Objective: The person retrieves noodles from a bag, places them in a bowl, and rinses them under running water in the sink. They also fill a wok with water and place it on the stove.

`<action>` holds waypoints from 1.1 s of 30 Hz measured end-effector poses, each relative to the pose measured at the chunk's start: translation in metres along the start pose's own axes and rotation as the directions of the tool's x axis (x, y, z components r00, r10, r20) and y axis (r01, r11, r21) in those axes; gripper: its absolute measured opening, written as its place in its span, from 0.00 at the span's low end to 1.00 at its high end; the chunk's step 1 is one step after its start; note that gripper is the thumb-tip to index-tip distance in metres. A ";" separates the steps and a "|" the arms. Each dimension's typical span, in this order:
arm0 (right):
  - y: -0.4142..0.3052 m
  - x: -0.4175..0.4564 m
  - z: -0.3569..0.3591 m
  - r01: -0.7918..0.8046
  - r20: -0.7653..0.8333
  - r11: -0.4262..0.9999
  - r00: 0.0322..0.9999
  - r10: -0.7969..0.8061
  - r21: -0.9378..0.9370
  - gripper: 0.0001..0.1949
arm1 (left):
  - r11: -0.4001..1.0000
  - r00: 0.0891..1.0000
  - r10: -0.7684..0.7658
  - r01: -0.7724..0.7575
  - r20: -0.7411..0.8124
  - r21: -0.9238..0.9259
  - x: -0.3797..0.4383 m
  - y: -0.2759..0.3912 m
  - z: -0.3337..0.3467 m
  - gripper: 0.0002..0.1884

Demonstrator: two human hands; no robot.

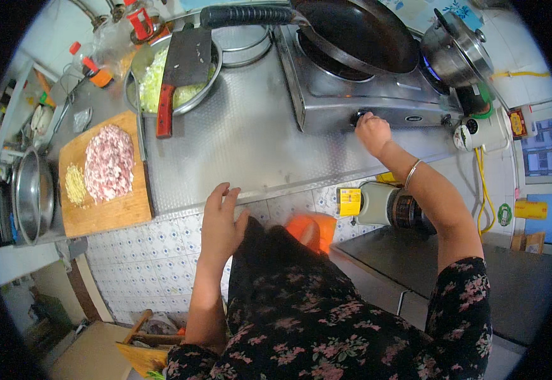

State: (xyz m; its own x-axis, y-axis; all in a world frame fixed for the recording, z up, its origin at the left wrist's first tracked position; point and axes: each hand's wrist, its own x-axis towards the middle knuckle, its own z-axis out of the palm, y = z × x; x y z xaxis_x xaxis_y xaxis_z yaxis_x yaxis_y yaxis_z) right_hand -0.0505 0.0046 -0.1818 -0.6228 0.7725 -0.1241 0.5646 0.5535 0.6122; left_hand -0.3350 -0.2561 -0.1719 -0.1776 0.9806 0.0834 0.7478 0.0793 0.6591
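My right hand (374, 135) grips the black control knob (360, 116) on the front of a steel gas stove (380, 107). Above that knob, a dark wok (361, 33) with a black ribbed handle (247, 16) sits on the left burner. Whether a flame burns under it is hidden. Blue flame shows beneath a lidded steel pot (459, 52) on the right burner. My left hand (223, 221) holds nothing, its fingers apart near the front edge of the metal countertop (238, 142).
At left, a wooden cutting board (110, 223) bears minced meat (110, 164) and chopped yellowish bits (75, 184). A cleaver (188, 59) lies across a steel bowl (216, 71) of chopped pale-green vegetable (150, 90). Red-capped bottles (96, 73) stand behind. Steel basins (34, 194) sit far left.
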 end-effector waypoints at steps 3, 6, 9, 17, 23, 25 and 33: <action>0.000 0.001 0.002 -0.005 -0.013 1.000 1.000 0.005 0.002 0.08 | 0.999 0.999 0.012 -0.014 -0.053 -0.035 -0.007 0.000 0.000 0.22; -0.001 0.001 -0.002 -0.011 0.018 1.000 1.000 0.011 -0.017 0.08 | 0.999 0.994 0.025 -0.029 -0.102 -0.032 -0.010 0.001 0.002 0.22; -0.001 0.003 -0.006 0.046 0.052 0.997 0.998 -0.043 -0.060 0.08 | 0.999 0.993 -0.010 0.004 -0.117 -0.050 -0.014 0.002 0.002 0.21; 0.000 0.001 -0.006 0.055 0.069 0.994 0.996 -0.048 -0.098 0.08 | 0.991 0.988 -0.048 0.029 -0.143 -0.131 -0.020 0.002 0.006 0.22; -0.003 0.001 -0.016 0.050 0.082 0.991 0.996 -0.040 -0.124 0.08 | 0.984 0.997 -0.025 0.011 -0.076 -0.178 -0.027 0.008 0.017 0.22; -0.002 0.000 -0.013 0.062 0.086 0.987 0.995 -0.049 -0.150 0.08 | 0.986 0.998 0.000 -0.012 -0.068 -0.169 -0.031 0.014 0.019 0.23; -0.004 0.002 -0.013 -0.004 0.081 0.997 0.997 0.010 -0.071 0.08 | 0.987 0.998 0.055 -0.056 -0.014 -0.148 -0.047 0.021 0.033 0.22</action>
State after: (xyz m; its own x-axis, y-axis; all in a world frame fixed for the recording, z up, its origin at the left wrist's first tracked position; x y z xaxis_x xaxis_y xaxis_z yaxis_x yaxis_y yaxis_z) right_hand -0.0606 -0.0001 -0.1746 -0.5714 0.8004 -0.1812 0.5272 0.5272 0.6664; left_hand -0.2895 -0.2943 -0.1866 -0.1451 0.9809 0.1298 0.6540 -0.0033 0.7565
